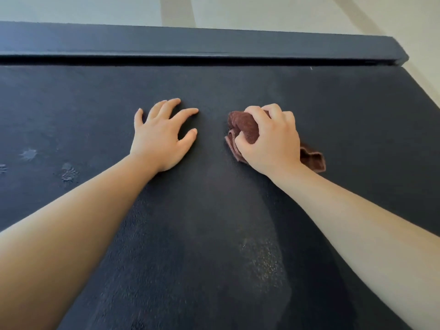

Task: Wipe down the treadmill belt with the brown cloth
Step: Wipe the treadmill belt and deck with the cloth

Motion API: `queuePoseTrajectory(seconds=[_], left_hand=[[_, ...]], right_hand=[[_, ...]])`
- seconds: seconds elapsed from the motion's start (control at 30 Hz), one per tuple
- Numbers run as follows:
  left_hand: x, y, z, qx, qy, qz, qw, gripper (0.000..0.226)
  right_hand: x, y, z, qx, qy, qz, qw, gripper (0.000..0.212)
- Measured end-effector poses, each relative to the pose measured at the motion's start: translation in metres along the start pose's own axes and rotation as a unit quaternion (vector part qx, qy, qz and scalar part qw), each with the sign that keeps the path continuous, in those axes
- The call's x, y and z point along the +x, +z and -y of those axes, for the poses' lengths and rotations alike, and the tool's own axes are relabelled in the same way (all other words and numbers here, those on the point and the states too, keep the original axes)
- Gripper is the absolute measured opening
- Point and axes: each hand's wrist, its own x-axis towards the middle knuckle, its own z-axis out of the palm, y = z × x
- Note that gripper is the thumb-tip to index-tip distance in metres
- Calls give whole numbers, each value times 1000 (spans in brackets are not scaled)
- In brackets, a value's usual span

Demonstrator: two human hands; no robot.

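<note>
The dark treadmill belt (214,222) fills most of the head view. My right hand (271,139) grips a bunched brown cloth (245,126) and holds it down on the belt right of centre; one corner of the cloth sticks out behind my wrist. My left hand (164,136) rests flat on the belt beside it, fingers spread, holding nothing. A paler streak runs down the belt from under the cloth towards me.
The treadmill's dark side rail (190,45) runs across the far edge of the belt and ends at the upper right. Pale floor (262,10) lies beyond it. Several dusty paw-like marks (69,172) dot the belt at the left.
</note>
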Motion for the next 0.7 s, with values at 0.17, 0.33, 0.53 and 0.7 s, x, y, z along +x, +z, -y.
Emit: queuePoseTrajectory(seconds=[0.17,0.33,0.53,0.7], left_hand=[[2,-3,-2,0,-3,-6,1000,45],[2,-4,-3,-1,-13,4,1000,52],[3,-4,-4,-6,-15,16,1000,52],[3,-6,-4,-8,-19,17,1000,50]], right_hand=[[22,6,-6,23,-53,3,998,42],[57,17,-6,34,-53,10,998,41],[107,36,-5,22,-30,12,999,45],[150,46,0,-9,10,29,999,47]])
